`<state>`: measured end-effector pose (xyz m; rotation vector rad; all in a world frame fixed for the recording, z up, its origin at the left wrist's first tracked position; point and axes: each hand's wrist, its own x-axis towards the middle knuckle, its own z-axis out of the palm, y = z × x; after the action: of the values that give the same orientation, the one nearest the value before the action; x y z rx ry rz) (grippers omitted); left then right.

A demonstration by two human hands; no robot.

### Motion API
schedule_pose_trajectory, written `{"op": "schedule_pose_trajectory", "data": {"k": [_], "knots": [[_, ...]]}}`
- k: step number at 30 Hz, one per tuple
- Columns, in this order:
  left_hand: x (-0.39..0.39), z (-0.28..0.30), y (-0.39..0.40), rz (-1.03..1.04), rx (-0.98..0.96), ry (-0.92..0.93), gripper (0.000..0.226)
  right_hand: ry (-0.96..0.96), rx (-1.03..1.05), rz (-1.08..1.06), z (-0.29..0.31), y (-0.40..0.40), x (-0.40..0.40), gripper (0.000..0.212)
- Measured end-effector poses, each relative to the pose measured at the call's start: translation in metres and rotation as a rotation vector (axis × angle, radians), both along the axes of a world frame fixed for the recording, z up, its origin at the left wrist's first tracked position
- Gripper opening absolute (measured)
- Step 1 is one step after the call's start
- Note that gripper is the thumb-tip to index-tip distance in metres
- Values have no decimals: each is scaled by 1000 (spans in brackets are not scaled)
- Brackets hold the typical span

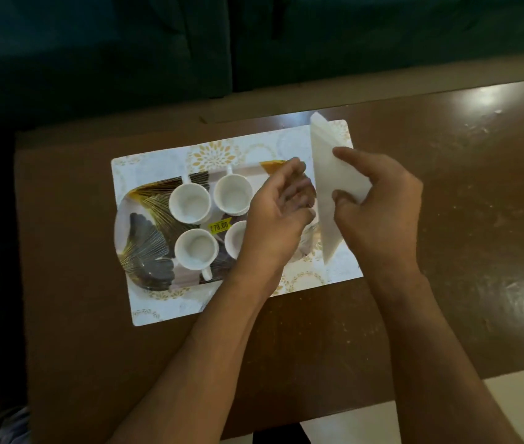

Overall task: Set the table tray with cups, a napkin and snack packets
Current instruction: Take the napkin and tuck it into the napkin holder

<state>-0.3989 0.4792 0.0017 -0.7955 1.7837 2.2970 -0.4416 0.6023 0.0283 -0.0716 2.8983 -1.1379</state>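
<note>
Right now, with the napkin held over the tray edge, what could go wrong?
1. The left hand hovers directly over the partly hidden fourth cup; lowering the wrist might knock it.
2. The right hand has a grip on only part of the white napkin; its loose lower end may unfold.
3. The four cups crowd the tray, so snack packets, not visible here, may lack room.

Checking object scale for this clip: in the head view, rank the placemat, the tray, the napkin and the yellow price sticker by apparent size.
1. Placemat, largest.
2. Tray, partly hidden by the left hand.
3. Napkin, pinched in the right hand; it is raised nearer the camera, so it looks bigger than it is.
4. Price sticker, smallest.
</note>
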Motion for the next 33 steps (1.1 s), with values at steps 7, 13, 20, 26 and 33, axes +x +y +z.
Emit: {"op": "schedule_pose_trajectory", "data": {"k": [7,13,20,26,33], "knots": [[-34,-6,33,-21,-85,-34,68,107,149,-74,5,36,-30,62],[-46,-17,44,-40,-98,-100,58,17,225,7,-19,36,-44,62],[-52,-30,49,-64,-113,-142,63,10,160,31,-35,36,-52,61],[-58,-27,55,-98,-127,-140,57,-2,181,27,-37,37,-54,55],[-55,-23,52,-145,-231,-107,60,-17,213,28,-32,36,-50,52]]}}
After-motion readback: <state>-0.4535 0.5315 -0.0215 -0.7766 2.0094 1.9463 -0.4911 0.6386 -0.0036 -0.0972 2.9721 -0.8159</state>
